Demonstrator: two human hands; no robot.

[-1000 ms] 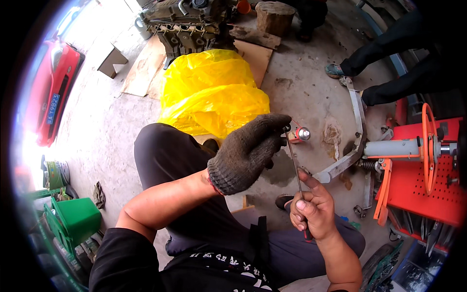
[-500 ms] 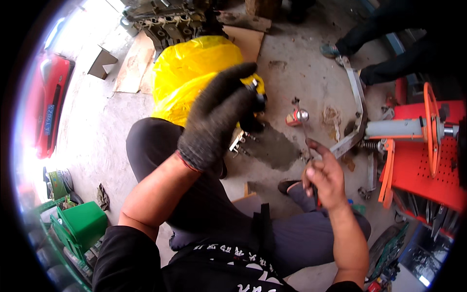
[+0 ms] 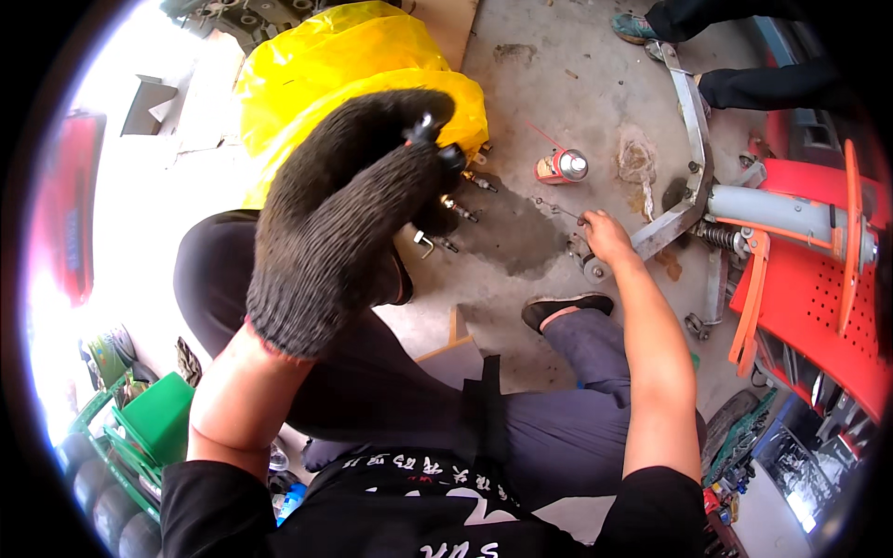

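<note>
My left hand (image 3: 344,205), in a dark knitted glove, is raised over the yellow plastic sheet, its fingers curled around a small black part (image 3: 452,156) with a shiny metal end. The glove hides most of that part. Just below it on the concrete lie several spark plugs (image 3: 458,209) and a bent metal piece (image 3: 423,244). My bare right hand (image 3: 606,236) reaches low to the floor, pinching a thin metal rod-like tool (image 3: 561,210) that points left. Beyond that tool stands a red and white spray can (image 3: 562,166) with a silver top and a thin red straw.
A yellow plastic sheet (image 3: 372,56) covers something in front of an engine block (image 3: 251,20). On the right are a grey metal frame (image 3: 674,228) and a red perforated tray (image 3: 819,288). Another person's legs (image 3: 753,90) are at the far right. A dark wet patch (image 3: 521,237) marks the floor.
My right hand has lowered the thin tool from upright to near the floor, reaching forward. My left hand has moved left in the picture, still gripping the black part. The view has shifted.
</note>
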